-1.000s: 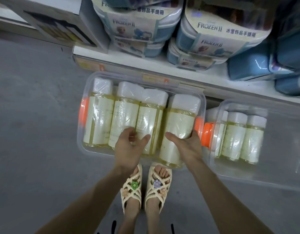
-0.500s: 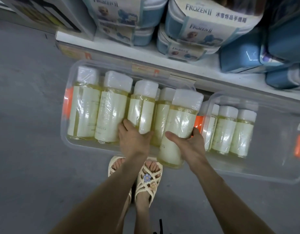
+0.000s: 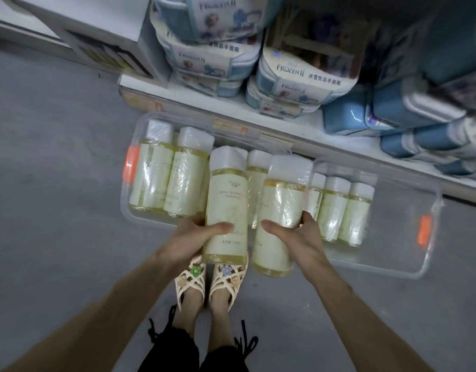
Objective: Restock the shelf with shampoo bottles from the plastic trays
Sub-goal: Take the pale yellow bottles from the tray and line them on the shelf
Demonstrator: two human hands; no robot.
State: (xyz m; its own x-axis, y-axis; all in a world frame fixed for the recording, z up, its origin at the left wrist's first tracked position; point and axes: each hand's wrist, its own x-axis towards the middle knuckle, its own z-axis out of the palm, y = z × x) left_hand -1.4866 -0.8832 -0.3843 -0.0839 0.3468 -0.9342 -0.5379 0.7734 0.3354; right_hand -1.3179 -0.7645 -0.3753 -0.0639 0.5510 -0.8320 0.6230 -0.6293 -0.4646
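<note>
Two clear plastic trays lie on the grey floor below the shelf. The left tray [image 3: 125, 208] holds several pale yellow shampoo bottles with white caps, wrapped in film. The right tray [image 3: 408, 264] holds three more at its left end [image 3: 333, 208]. My left hand [image 3: 190, 237] grips one shampoo bottle [image 3: 227, 200], lifted above the left tray. My right hand [image 3: 298, 237] grips a second shampoo bottle [image 3: 281, 210], also raised. Both bottles point caps toward the shelf [image 3: 298, 127].
The white shelf edge carries price tags and is packed with blue and white Frozen II boxes [image 3: 306, 73] and blue cases [image 3: 365, 114]. My feet in cream sandals [image 3: 210, 280] stand just in front of the left tray. Grey floor stretches to the left.
Both hands have closed on a bottle each and lifted them up out of the left tray toward me. The view has shifted as my head moved.
</note>
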